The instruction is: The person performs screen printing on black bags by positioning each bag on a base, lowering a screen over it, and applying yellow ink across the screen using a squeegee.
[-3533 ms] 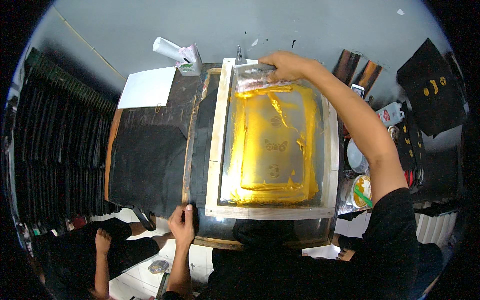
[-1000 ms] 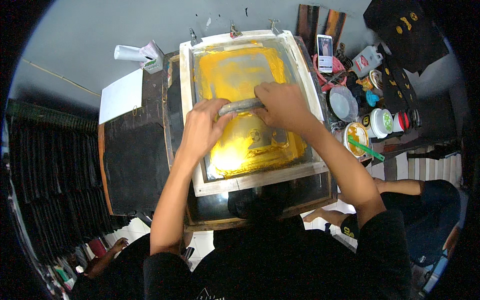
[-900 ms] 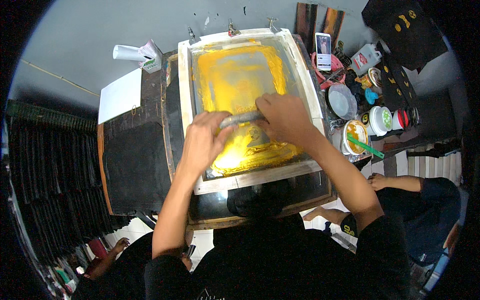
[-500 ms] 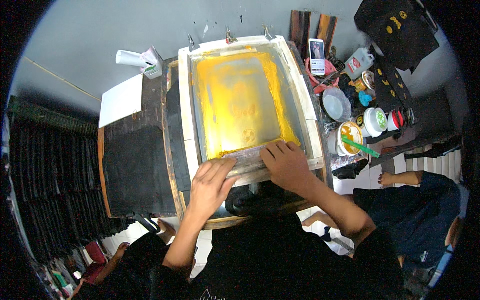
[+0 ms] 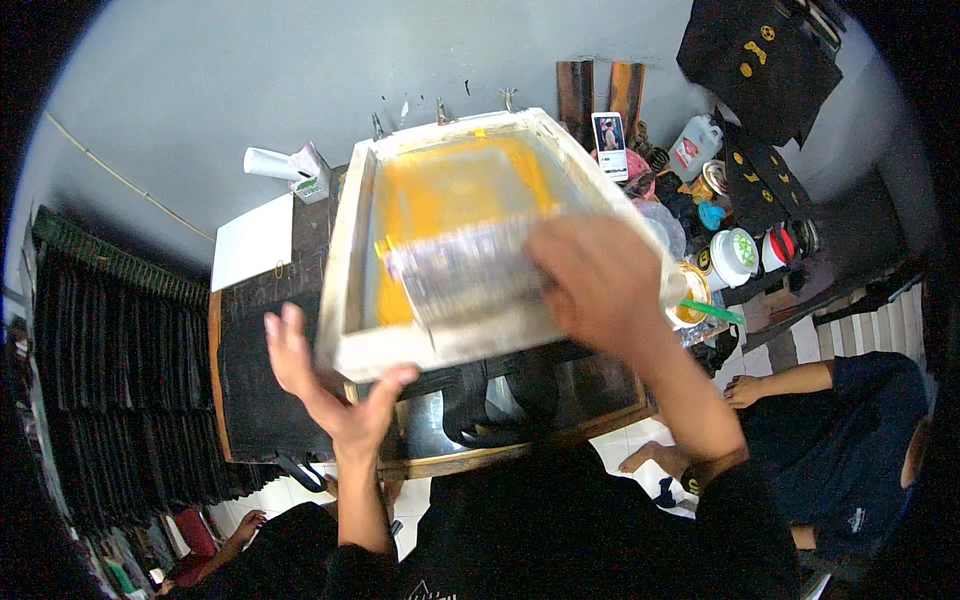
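Note:
A screen-printing frame (image 5: 352, 230) with pale wooden rails stands tilted, its near edge raised off the board below. Yellow ink (image 5: 455, 195) is spread over its mesh. Gripped in my right hand (image 5: 605, 285), a wide squeegee (image 5: 470, 272) is over the near part of the mesh; both are blurred by motion. My left hand (image 5: 340, 405) is open, fingers spread, at the frame's near left corner. Its thumb lies close to the near rail; I cannot tell whether it touches. Black cloth with strap-like loops (image 5: 470, 405) shows beneath the raised edge.
Metal clamps (image 5: 442, 110) stand along the frame's far edge. At right are a phone (image 5: 609, 145), paint tubs (image 5: 733, 258), a green stick (image 5: 712, 312) and a jug (image 5: 695, 145). Black fabric (image 5: 90, 370) hangs at left. A co-worker's hand (image 5: 743, 391) is at lower right.
The frame's near edge has risen. My left hand has left the squeegee and opened at the near left corner. My right hand has lifted the squeegee, and the view has shifted.

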Action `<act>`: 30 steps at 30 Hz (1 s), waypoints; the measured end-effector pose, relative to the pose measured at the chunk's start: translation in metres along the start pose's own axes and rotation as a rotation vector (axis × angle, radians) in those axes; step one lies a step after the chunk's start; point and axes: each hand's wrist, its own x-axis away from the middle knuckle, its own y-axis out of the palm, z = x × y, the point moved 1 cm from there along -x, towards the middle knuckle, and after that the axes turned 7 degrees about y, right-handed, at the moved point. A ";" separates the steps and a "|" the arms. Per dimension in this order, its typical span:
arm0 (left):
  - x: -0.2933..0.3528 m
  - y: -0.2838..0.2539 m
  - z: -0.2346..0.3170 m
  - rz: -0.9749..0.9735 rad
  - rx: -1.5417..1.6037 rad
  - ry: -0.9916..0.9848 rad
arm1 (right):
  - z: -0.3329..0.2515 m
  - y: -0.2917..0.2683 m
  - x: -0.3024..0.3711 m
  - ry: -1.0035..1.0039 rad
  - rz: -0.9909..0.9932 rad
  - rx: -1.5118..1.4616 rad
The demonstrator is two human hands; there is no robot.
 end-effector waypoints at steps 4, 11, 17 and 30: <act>-0.035 0.021 -0.007 0.049 0.319 -0.492 | 0.022 -0.020 -0.092 -0.035 0.106 0.117; 0.035 0.070 -0.043 -0.691 -0.342 -0.764 | 0.044 -0.037 -0.206 0.147 -0.092 0.064; 0.027 0.075 -0.067 -0.836 -0.092 -0.892 | 0.069 -0.028 -0.250 0.094 -0.077 0.132; 0.057 -0.017 -0.006 -0.533 0.823 -1.224 | 0.084 -0.008 -0.293 0.195 -0.081 0.087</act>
